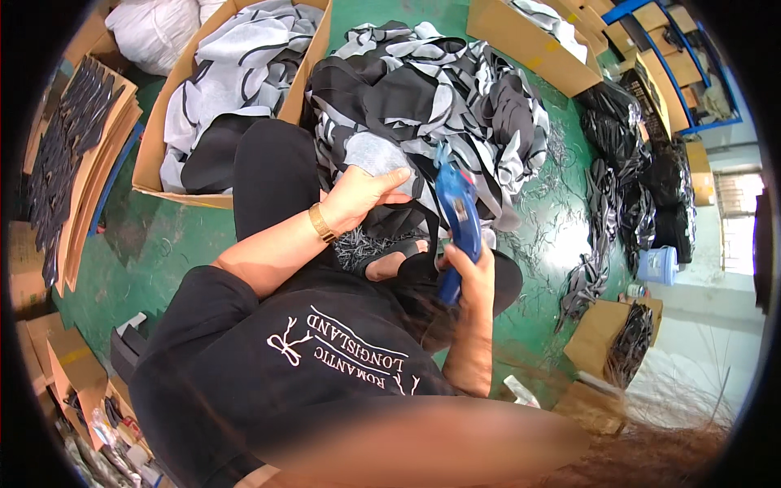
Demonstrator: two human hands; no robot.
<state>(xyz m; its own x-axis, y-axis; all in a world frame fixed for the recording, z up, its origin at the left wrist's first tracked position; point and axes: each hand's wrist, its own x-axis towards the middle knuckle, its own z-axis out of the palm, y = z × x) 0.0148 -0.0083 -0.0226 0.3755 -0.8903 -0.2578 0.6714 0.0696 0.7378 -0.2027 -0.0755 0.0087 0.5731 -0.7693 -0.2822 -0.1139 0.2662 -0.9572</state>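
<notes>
My left hand pinches a light grey cut fabric piece between thumb and fingers, above my lap. My right hand is wrapped round the handle of blue electric scissors. Their tip points away from me and stands a little to the right of the held piece, apart from it as far as I can see. A big heap of grey and black fabric pieces lies on the floor just beyond both hands. Black strips hang down near the scissors.
At the left, a cardboard box holds more grey and black pieces. Another open box stands far right. Thin scraps litter the green floor. Black plastic bags and a pale blue bucket line the right side. Stacked cardboard is far left.
</notes>
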